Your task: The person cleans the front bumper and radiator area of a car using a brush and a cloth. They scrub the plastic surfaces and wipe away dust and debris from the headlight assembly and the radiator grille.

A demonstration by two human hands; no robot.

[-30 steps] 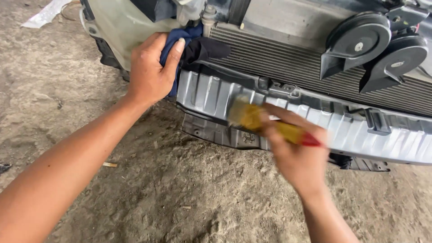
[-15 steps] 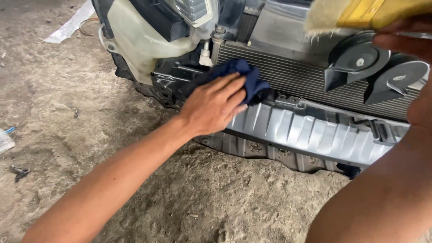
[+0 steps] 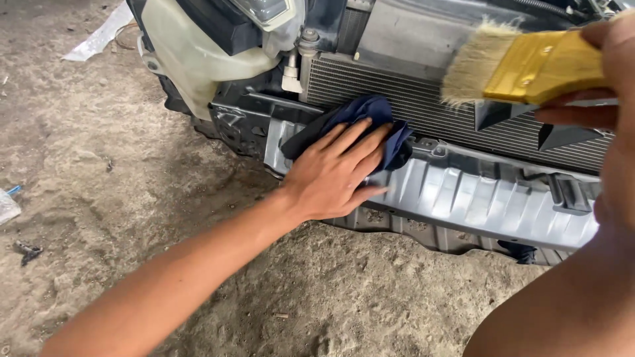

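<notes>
My left hand [image 3: 334, 175] lies flat, fingers spread, pressing a dark blue cloth [image 3: 370, 118] against the silver ribbed crossbar [image 3: 476, 198] at the front of a stripped car. My right hand [image 3: 605, 79] is raised close to the camera at the upper right and grips a paintbrush [image 3: 522, 66] with a yellow ferrule and pale bristles pointing left. The brush hangs in the air in front of the finned radiator [image 3: 410, 106], not touching it.
A cream plastic reservoir [image 3: 192, 59] and black brackets sit at the car's left corner. Two black horns [image 3: 562, 125] are partly hidden behind the brush. The ground is bare dusty concrete [image 3: 132, 185] with scraps of litter at the left edge.
My left hand slid the blue cloth rightwards along the crossbar and flattened on it. My right hand lifted the brush from the crossbar up near the camera.
</notes>
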